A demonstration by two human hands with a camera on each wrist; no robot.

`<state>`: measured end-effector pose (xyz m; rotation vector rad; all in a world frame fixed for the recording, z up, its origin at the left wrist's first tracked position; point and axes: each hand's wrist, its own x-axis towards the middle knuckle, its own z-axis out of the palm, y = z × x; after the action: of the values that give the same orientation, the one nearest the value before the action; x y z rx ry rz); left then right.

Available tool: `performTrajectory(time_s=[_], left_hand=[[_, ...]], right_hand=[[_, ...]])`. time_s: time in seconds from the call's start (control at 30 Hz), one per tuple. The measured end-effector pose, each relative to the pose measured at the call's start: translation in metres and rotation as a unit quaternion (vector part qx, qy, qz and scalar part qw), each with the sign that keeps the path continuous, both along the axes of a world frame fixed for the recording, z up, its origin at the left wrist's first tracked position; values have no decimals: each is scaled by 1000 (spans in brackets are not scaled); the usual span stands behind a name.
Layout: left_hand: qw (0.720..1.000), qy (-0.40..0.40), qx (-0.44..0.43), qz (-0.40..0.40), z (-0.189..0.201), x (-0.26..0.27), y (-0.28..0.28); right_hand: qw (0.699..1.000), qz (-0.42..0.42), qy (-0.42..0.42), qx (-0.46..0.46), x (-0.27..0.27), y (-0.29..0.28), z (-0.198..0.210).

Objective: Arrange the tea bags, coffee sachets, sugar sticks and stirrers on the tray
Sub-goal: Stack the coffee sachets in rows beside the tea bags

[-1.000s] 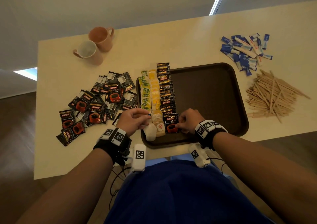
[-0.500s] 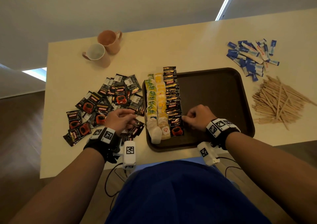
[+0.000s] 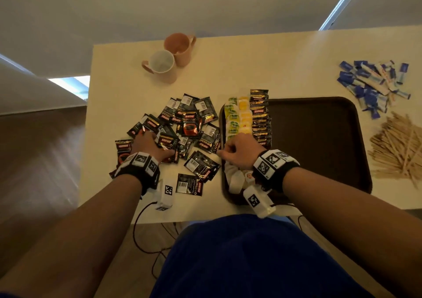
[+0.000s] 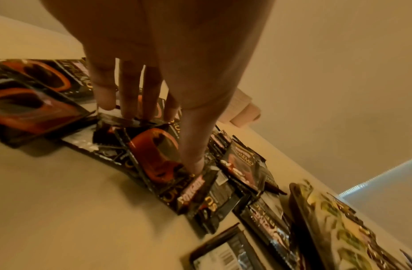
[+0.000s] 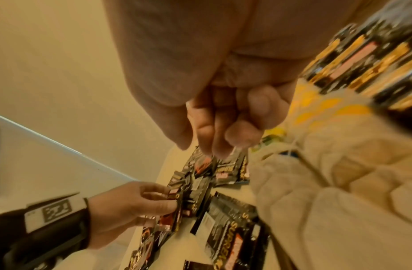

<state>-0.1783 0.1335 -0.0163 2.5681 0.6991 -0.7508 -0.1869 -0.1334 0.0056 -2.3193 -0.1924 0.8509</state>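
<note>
The tray [image 3: 319,137] lies on the bench [image 3: 228,64] in front of the person; along its left side stand three rows, the tea bags [image 3: 238,117] in green and yellow wrappers and a column of dark coffee sachets [image 3: 260,117]; the rest of the tray is bare. Left of it a loose heap of coffee sachets [image 3: 182,126] is spread on the bench. The left hand [image 3: 149,144] reaches into this heap, fingers and thumb pinching one sachet [image 4: 154,155]. The right hand [image 3: 239,151] hovers over the left edge of the tray, fingers curled together; it holds nothing that I can see. Sugar sticks [image 3: 372,85] and wooden stirrers [image 3: 399,147] lie right of the tray; two mugs [image 3: 169,57] stand far behind.
</note>
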Motion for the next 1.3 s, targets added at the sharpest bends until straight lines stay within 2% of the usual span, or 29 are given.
performTrajectory(time_s=[0.17,0.33,0.47,0.6,0.93,1.07,1.13,1.2,1.27,1.3], left_hand=[[999,16,-42,-19,-2,1,-7],[997,-10,-71,-24,-1,-4,-6],[996,-22,-80,-27,-1,-8,-3],[993,-36,-108,-16,-2,-11,-1],[983,-83,-165,11,7,-18,1],[971,-86,-217,43,10,-20,4],[960,-82,-261,57,13,-19,3],[945,-70,-308,79,18,-17,-4],[916,-45,-373,141,26,-15,-15],[892,-29,-413,181,30,-15,-20]], right_hand=[[999,34,-5,-21,4,30,-3],[994,73,-5,-75,8,55,-7],[965,187,22,-184,10,82,-10],[945,239,31,-223,11,98,-13],[961,183,40,-202,10,102,-12],[969,170,24,-179,12,93,-7],[979,139,12,-151,14,86,2],[992,74,3,-98,18,76,13],[999,3,-36,-34,22,62,25],[997,-21,-70,-12,24,55,28]])
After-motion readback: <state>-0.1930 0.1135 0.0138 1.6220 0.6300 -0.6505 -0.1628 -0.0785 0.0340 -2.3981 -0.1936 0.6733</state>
